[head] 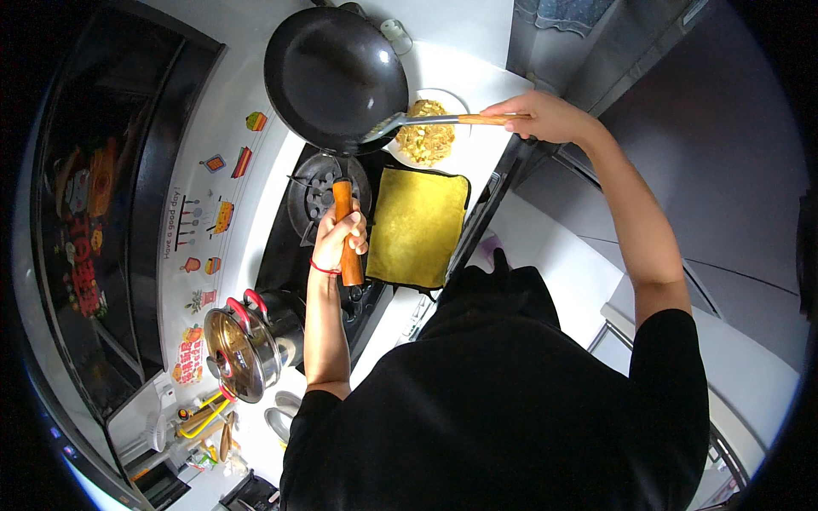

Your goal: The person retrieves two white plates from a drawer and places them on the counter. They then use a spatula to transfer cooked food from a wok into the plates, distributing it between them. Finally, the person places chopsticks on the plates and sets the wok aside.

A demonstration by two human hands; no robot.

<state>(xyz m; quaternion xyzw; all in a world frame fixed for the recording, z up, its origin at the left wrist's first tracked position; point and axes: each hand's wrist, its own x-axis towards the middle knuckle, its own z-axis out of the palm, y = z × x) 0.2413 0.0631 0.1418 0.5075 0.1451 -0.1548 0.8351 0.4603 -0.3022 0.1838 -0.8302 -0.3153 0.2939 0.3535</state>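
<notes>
My left hand (340,235) grips the wooden handle (351,265) of a dark wok (326,76), which is lifted and tilted beyond the gas burner. The wok's inside looks bare apart from light reflections. My right hand (533,117) holds the wooden-handled spatula (441,119) by its end. The spatula's grey head lies at the wok's near right edge, and its shaft crosses above a white plate (461,105). Cooked food in yellow and brown pieces (427,140) is heaped on that plate, partly hidden by the shaft.
A yellow cloth with dark edging (418,227) lies right of the gas burner (319,191). A lidded steel pot with red handles (239,351) stands at the lower left. A small jar (396,35) is behind the wok. The range hood (115,191) is at the left.
</notes>
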